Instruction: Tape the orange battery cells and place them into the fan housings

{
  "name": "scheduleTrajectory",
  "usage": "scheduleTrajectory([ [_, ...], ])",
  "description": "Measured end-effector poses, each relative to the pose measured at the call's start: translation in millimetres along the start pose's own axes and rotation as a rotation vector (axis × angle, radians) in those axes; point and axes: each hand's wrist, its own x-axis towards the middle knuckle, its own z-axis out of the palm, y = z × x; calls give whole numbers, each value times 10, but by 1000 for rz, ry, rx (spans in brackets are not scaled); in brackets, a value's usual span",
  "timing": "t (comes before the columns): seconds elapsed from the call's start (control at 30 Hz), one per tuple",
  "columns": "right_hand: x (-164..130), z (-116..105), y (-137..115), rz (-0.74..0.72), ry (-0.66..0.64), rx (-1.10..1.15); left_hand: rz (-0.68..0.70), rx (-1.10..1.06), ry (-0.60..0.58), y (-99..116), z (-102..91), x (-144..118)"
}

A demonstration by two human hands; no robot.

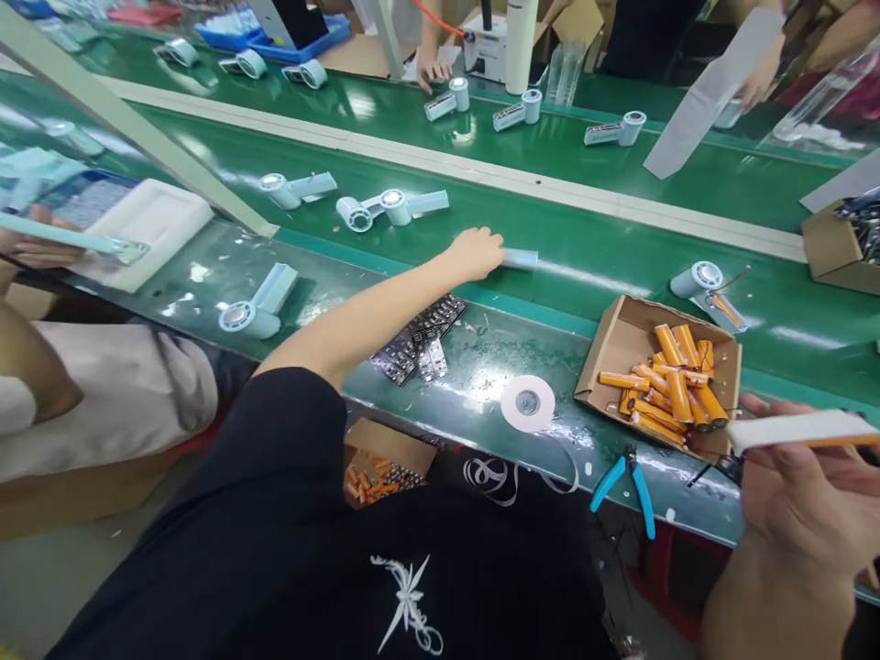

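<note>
Fingers of my left hand [474, 253] are curled over one end of a pale blue fan handle [519, 259] lying flat on the green belt [598, 252]; the rest pokes out to the right. My right hand [801, 490] is low by the table edge, pinching a white flat bar [797, 429], just beside the box of orange batteries [670, 376].

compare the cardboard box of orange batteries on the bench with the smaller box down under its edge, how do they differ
The bench box sits on the green bench, near the right hand; the lower box sits below the bench edge, by the dark shirt. The bench box shows large and fully open, its orange batteries plain; the lower box looks smaller, partly hidden. Both are brown cardboard holding orange cylinders.
</note>
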Motion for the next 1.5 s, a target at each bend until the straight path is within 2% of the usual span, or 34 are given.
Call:
scheduleTrajectory([
  [0.07, 169, 229, -21, -158, -201, -16, 168, 22, -40, -57, -27, 93],
  [0.13, 319, 634, 14, -231, -453, -28, 194, -23, -100, -106, -83, 190],
  [0.23, 468, 1461, 239, -180, -812, -35, 172, -175, -204, -211, -192, 326],
  [0.3, 489, 2018, 452, -179, -993, -151, 170, -264, -213, -277, -251, 382],
  [0.4, 428, 2633, 694, -271, -1134, -463, 94, -295, -138, -293, -285, 396],
  [0.5, 359, 2900, 768, -426, -1193, -795, 23, -293, -77, -194, -262, 369],
  [0.63, 364, 2942, 758, -597, -1276, -1048, -62, -354, 34, -14, -180, 346],
  [0.73, 394, 2943, 767, -585, -1297, -1133, -94, -396, 126, 69, -85, 351],
  [0.87, 399, 2939, 811, -586, -1357, -1138, -119, -472, 194, 95, 47, 387],
  [1.03, 325, 2894, 860, -577, -1384, -1163, -135, -532, 212, 148, 74, 362],
  [1.17, 294, 3028, 874, -583, -1460, -1256, -125, -527, 191, 213, 5, 377],
  [1.27, 400, 3071, 799, -546, -1541, -1228, -136, -523, 180, 261, -79, 397],
  [1.33, 477, 2897, 669, -520, -1529, -1122, -143, -520, 224, 343, -136, 286],
  [1.4, 477, 2488, 474, -526, -1429, -938, -65, -520, 328, 503, -156, -18],
  [1.47, 351, 1873, 258, -527, -1338, -730, 177, -518, 372, 735, -102, -520],
  [1.5, 238, 1525, 162, -484, -1336, -651, 347, -509, 334, 863, -43, -817],
])
